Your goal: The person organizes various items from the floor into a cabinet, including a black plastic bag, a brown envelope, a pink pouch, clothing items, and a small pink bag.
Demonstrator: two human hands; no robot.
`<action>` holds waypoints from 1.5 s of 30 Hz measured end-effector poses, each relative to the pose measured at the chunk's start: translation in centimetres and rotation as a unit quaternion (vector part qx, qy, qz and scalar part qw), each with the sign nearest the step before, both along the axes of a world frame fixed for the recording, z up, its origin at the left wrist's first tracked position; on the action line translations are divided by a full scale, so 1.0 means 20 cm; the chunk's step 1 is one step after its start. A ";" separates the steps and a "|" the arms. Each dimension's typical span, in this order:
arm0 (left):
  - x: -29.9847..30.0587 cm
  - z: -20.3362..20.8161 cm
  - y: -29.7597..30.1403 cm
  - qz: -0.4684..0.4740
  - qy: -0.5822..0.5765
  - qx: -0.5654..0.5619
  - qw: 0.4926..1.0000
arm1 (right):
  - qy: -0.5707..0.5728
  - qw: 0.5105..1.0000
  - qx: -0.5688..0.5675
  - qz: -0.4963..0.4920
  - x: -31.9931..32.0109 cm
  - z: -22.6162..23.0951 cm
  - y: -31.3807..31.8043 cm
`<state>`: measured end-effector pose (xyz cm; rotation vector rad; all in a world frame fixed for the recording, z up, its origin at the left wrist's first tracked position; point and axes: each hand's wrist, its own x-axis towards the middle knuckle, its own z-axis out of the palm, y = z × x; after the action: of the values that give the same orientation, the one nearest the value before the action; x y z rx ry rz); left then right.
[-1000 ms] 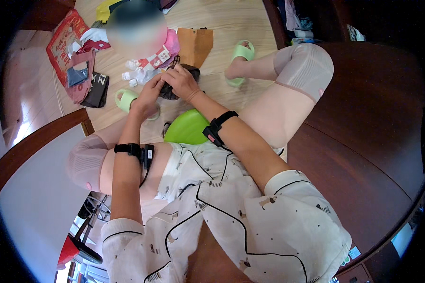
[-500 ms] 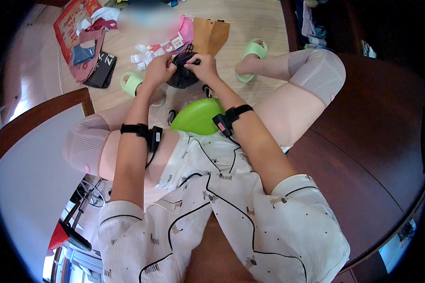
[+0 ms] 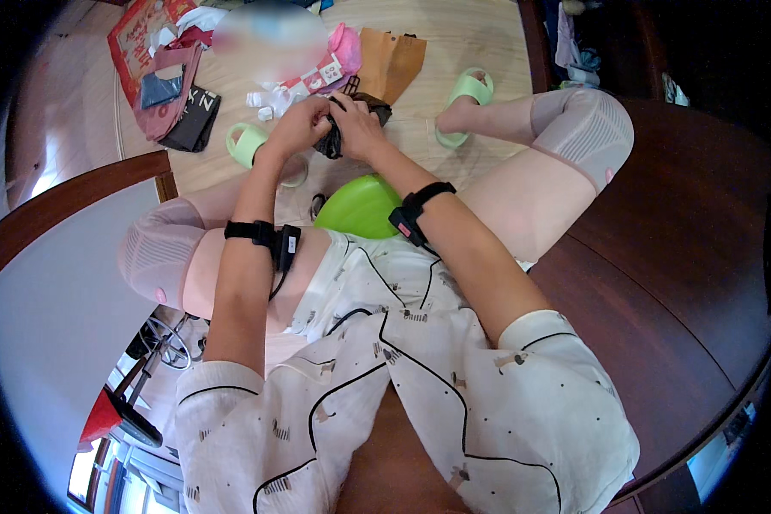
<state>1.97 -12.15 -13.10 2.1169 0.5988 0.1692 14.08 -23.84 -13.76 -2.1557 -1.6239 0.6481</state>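
Between my legs, low over the floor, I hold a crumpled thin black plastic bag [image 3: 331, 144] in both hands. My left hand [image 3: 302, 126] has its fingers closed at the bag's left side. My right hand [image 3: 357, 126] bends over the top, its fingers closed on the plastic, and part of the bag bunches out beyond the knuckles. The fingertips of both hands are close together, and whatever may be inside the bag is hidden. Just below the hands, nearer to me, is a smooth, rounded bright green object [image 3: 360, 208].
Ahead lie a brown paper-like piece [image 3: 392, 67], a pink bundle [image 3: 345, 48], white crumpled pieces [image 3: 270, 103] and a black printed bag [image 3: 192, 120]. Pale green slippers [image 3: 465, 107] are on my feet. A dark wooden panel [image 3: 660, 223] stands right, a white board [image 3: 77, 283] left.
My right hand has turned over the top of the black bag and come closer to the left. The bag, rounded and hanging before, is now bunched and spread to the right.
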 end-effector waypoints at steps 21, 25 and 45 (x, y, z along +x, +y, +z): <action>0.05 -0.48 -0.21 0.279 -0.013 -0.806 0.521 | 0.136 0.984 0.025 0.110 0.02 -0.13 -0.07; 0.07 -0.53 -0.21 0.380 0.145 -0.692 0.596 | 0.185 0.978 -0.020 0.098 0.05 -0.09 -0.06; 0.23 -0.12 -0.23 0.249 0.215 -0.430 0.841 | 0.018 0.998 -0.038 0.057 0.11 -0.09 -0.07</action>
<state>6.51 -16.81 -15.54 1.0802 1.2193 -0.2661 16.21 -25.33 -15.52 -2.1041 -1.7390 0.7900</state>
